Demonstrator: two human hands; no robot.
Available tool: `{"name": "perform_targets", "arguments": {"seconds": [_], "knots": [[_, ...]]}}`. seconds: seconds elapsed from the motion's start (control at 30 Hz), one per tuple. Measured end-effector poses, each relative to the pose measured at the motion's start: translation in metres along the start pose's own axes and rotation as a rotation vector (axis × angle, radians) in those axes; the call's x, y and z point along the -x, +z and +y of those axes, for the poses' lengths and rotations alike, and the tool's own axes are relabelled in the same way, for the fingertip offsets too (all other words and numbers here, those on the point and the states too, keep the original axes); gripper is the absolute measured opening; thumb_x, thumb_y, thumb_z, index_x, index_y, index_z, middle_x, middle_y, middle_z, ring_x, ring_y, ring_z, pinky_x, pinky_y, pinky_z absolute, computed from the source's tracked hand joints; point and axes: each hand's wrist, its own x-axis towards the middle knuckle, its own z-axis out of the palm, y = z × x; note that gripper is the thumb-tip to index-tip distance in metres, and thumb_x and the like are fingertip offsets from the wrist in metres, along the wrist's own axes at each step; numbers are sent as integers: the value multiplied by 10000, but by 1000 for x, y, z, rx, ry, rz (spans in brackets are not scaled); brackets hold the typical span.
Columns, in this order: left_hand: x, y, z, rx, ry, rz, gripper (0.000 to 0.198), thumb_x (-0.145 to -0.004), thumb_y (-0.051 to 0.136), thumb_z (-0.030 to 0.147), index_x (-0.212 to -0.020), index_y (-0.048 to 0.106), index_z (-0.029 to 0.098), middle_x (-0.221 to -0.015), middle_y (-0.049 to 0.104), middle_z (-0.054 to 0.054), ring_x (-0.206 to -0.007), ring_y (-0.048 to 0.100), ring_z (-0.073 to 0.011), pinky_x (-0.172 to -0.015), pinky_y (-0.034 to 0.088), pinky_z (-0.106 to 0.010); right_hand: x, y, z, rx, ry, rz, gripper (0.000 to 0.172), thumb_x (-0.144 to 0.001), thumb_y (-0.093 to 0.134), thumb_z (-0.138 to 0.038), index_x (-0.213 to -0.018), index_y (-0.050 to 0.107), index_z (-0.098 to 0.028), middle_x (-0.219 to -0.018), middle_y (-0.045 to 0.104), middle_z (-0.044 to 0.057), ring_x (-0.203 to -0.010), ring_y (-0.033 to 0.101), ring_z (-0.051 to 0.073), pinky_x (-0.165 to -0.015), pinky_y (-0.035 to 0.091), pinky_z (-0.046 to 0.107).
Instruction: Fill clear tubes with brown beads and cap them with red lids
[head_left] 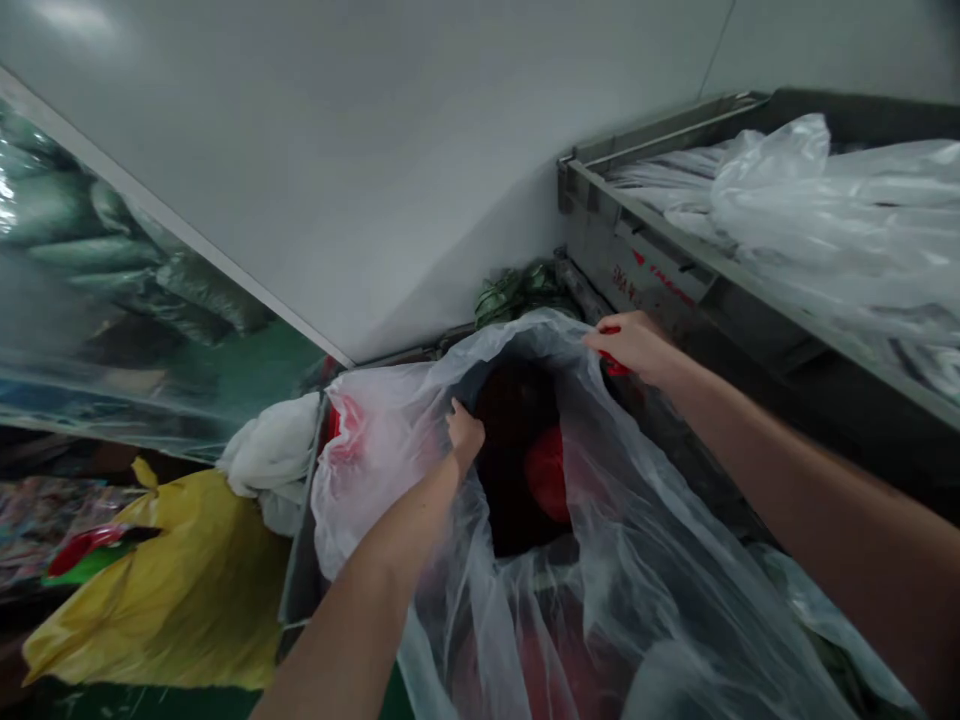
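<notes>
A large translucent plastic bag (637, 520) lies with its mouth spread wide in front of me. My right hand (630, 345) pinches the bag's rim at the upper right of the opening. At the opening's left side, my left hand (466, 432) is closed on the bag's edge, with its fingertips partly hidden. Within the mouth, a round red item (547, 474) shows beside dark contents (517, 410) that I cannot make out. More red and pinkish shapes show dimly through the plastic. Something red also peeks out by my right hand.
A grey crate (592, 225) holding white plastic-wrapped goods (840, 230) stands at the right. Left are a yellow sack (187, 570) and a white bundle (274, 445). A green bundle (521, 295) sits against the pale wall (360, 170). Behind a clear pane lie several green packages (112, 250).
</notes>
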Motion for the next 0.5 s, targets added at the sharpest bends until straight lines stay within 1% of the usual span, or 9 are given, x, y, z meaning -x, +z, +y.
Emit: {"name": "perform_targets", "arguments": {"seconds": [0.07,0.1,0.17,0.23,0.3,0.37,0.4,0.43,0.5], "knots": [[-11,21,5,-103,34,94,714,-834,407,17,-1479,119,130,-1400,272,-307,-1145,532,-379,-952,408,-564,9,9,12,-54,-6,-41,225,-644,697,-400,-668,639,-184,-498,496,-39,-411,425,78,-386,366,194],[-15,30,5,-144,74,114,742,-819,389,-4,-1485,121,183,-1428,243,-287,-1166,520,-382,-956,407,-566,13,12,20,-62,-26,-58,238,-648,691,-415,-670,640,-184,-504,500,-36,-418,431,79,-383,360,188],[-20,42,3,-201,157,121,737,-812,363,-12,-1469,206,283,-1483,213,-206,-1251,450,-375,-983,405,-549,19,18,34,-53,-74,-87,256,-664,672,-436,-669,642,-183,-507,499,-32,-427,436,79,-380,346,180],[-23,46,-2,-276,255,119,711,-823,338,-2,-1436,284,356,-1520,193,-124,-1345,330,-362,-1007,403,-533,24,19,45,-61,-82,-103,284,-670,662,-465,-665,636,-182,-497,485,-35,-425,425,79,-372,335,178],[-25,41,-6,-400,416,136,702,-840,313,13,-1427,283,396,-1534,185,-84,-1401,217,-349,-1003,420,-523,28,19,51,-102,-51,-100,320,-656,667,-500,-662,624,-183,-492,471,-41,-418,409,80,-360,334,180],[-27,29,-7,-518,599,173,710,-849,290,17,-1440,231,406,-1545,156,-80,-1423,146,-342,-987,440,-515,28,18,53,-128,-23,-84,355,-635,678,-532,-656,611,-184,-487,466,-44,-413,401,81,-357,341,186],[-27,22,-6,-548,666,189,720,-846,291,13,-1445,213,405,-1552,133,-77,-1426,129,-341,-986,443,-510,27,17,53,-132,-14,-69,371,-626,683,-546,-655,609,-184,-483,465,-45,-413,401,82,-360,348,191],[-27,13,-6,-543,695,194,739,-836,303,3,-1449,200,404,-1558,112,-70,-1427,131,-337,-993,440,-500,26,17,52,-129,-7,-51,384,-617,687,-558,-654,609,-184,-478,461,-45,-412,401,83,-364,355,195],[-25,-4,-5,-462,640,173,803,-794,341,-29,-1461,166,382,-1555,114,-79,-1400,231,-324,-1000,440,-473,23,19,49,-127,2,-34,398,-603,692,-572,-666,619,-186,-484,467,-44,-422,413,89,-371,370,200]]}}
